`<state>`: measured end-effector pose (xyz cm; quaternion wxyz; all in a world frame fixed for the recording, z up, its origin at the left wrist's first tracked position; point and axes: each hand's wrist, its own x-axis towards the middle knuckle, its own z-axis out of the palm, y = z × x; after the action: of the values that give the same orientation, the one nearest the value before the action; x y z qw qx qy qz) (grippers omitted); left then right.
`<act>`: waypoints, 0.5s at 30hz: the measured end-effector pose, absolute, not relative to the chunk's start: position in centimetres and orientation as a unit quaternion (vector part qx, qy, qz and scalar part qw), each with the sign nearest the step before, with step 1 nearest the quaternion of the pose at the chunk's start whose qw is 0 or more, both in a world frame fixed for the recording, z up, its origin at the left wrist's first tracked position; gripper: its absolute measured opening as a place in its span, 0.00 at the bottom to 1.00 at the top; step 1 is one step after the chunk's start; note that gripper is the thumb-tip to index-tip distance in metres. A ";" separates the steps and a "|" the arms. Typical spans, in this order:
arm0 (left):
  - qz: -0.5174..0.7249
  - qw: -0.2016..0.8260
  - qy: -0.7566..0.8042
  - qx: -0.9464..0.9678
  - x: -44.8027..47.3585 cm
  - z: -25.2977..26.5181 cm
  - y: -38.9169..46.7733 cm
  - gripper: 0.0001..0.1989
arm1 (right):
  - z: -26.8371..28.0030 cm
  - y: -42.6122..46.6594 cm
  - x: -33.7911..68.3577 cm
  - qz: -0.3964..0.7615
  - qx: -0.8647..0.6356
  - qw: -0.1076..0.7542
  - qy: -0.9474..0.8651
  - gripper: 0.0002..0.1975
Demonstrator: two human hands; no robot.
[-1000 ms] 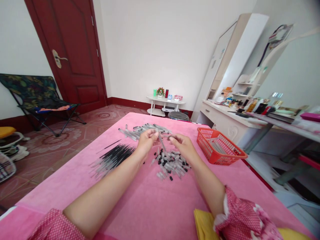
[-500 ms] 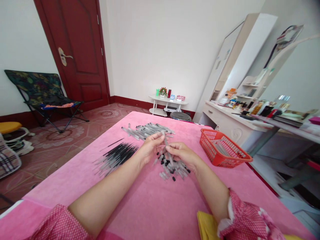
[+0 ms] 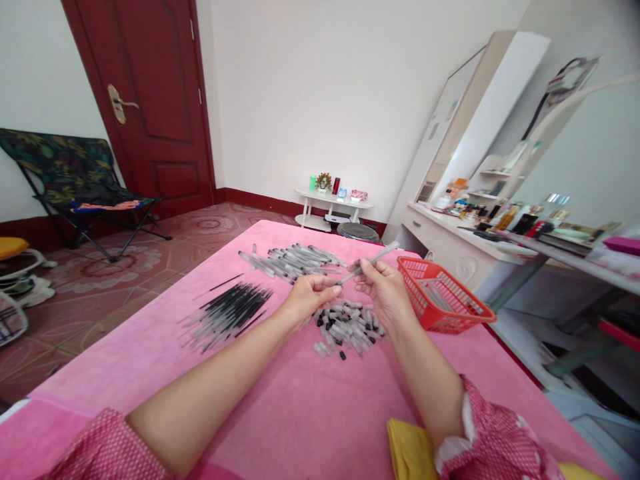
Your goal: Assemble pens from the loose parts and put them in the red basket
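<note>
A translucent pen (image 3: 383,253) slants up to the right above the pink cloth, held between both hands. My right hand (image 3: 387,290) is closed on its middle, thumb along the barrel. My left hand (image 3: 305,297) pinches the lower left end, its fingertips partly hiding that end. Below the hands lies a heap of clear pen caps and small black plugs (image 3: 347,328). To the left is a pile of black ink refills (image 3: 230,313). Behind the hands lie several clear pen barrels (image 3: 295,259) in a loose pile.
A red plastic basket (image 3: 453,320) with some clear barrels in it stands right of my right hand. Pink cloth (image 3: 280,413) covers the table. Yellow fabric (image 3: 410,450) lies by my right forearm. A dressing table (image 3: 450,233) with bottles is farther right, a folding chair (image 3: 75,180) far left.
The pen has swung from nearly upright to slanting up right. My right hand has moved up and to the right along with it; the left has shifted slightly down. The camera view has turned slightly.
</note>
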<state>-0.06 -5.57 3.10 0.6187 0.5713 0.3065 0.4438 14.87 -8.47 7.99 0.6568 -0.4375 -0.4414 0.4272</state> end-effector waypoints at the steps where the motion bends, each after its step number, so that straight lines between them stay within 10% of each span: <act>1: 0.458 0.612 0.305 0.568 0.0 3.1 -5.6 0.20 | 8.0 -8.5 14.8 0.420 -0.441 0.658 -0.443 0.14; 15: 0.436 0.726 0.168 0.504 0.4 3.1 -6.2 0.21 | 10.4 -9.6 14.2 0.331 -0.432 0.590 -0.597 0.11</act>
<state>0.39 -6.22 3.05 0.7263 0.5038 0.1678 0.4364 14.24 -9.62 10.40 0.5898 -0.4323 -0.5966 0.3307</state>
